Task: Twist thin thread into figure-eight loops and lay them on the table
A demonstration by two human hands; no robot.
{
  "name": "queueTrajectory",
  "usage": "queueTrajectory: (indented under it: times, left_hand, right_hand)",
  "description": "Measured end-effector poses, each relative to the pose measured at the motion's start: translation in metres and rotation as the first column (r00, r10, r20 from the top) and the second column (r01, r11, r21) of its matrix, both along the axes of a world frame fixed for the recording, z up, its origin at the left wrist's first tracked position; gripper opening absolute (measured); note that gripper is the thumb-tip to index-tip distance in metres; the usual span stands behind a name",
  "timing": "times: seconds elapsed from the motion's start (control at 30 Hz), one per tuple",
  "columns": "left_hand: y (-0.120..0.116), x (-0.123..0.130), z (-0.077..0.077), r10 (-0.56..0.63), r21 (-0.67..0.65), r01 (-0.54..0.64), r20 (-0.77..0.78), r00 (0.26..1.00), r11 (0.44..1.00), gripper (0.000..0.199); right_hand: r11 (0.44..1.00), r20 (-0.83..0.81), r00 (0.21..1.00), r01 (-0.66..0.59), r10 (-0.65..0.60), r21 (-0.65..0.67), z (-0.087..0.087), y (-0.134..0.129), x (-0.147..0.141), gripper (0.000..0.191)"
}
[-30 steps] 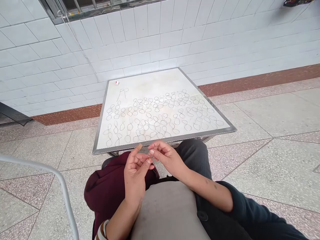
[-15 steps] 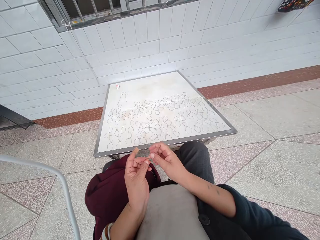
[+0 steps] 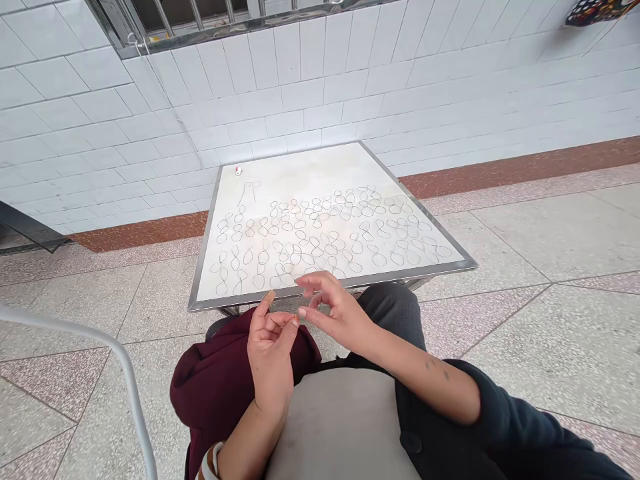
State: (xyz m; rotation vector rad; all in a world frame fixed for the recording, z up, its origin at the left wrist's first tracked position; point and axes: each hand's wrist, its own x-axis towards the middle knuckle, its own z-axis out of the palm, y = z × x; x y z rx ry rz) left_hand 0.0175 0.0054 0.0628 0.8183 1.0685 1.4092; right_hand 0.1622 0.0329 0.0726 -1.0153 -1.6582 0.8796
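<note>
My left hand (image 3: 273, 343) is closed in a pinch, thumb against fingertips, with its tape-wrapped index finger raised. What it pinches is very fine, apparently a thin wire (image 3: 299, 316), hardly visible now. Close beside it is my right hand (image 3: 333, 308), thumb tip by the pinch and the other fingers spread apart above. Both hands are over my lap, just before the near edge of a white table (image 3: 295, 160). Several thin wire loops (image 3: 259, 281), many twisted into figure-eights, lie in rows across its near and middle parts.
A small red-and-white item (image 3: 239, 171) sits at the table's far left corner. Behind stands a white tiled wall (image 3: 300, 100) with a barred window (image 3: 200, 20). A grey curved tube (image 3: 127, 367) is at my left, and maroon cloth (image 3: 220, 387) covers my left leg.
The right hand's fingers have spread and lifted slightly away from the left hand's pinch. The fine strand between the hands shows less now. The view has shifted slightly.
</note>
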Motion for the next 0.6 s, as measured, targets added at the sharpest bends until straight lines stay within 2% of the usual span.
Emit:
queueTrajectory:
  times: [0.03, 0.1, 0.2, 0.37, 0.6]
  left_hand:
    - [-0.001, -0.001, 0.001, -0.027, 0.004, 0.028, -0.019, 0.999, 1.000, 0.058]
    - [-0.003, -0.004, 0.002, -0.062, 0.009, 0.063, -0.071, 0.996, 0.998, 0.059]
    - [-0.005, -0.008, 0.004, -0.065, 0.020, 0.068, -0.135, 0.989, 0.997, 0.058]
    - [-0.007, -0.014, 0.006, -0.081, 0.034, 0.088, -0.170, 0.982, 0.996, 0.057]
    - [-0.006, -0.020, 0.008, -0.159, -0.013, 0.159, -0.189, 0.969, 0.987, 0.055]
  right_hand:
    - [0.995, 0.093, 0.995, -0.034, 0.025, 0.099, 0.005, 0.005, 0.004, 0.027]
    - [0.954, 0.255, 0.960, -0.182, 0.119, 0.239, 0.014, 0.015, 0.011, 0.017]
    - [0.894, 0.349, 0.909, -0.337, 0.227, 0.296, 0.022, 0.026, 0.016, 0.012]
    - [0.887, 0.402, 0.890, -0.350, 0.215, 0.302, 0.024, 0.025, 0.014, 0.011]
    - [0.904, 0.459, 0.860, -0.359, 0.224, 0.231, 0.027, 0.019, 0.014, 0.012]
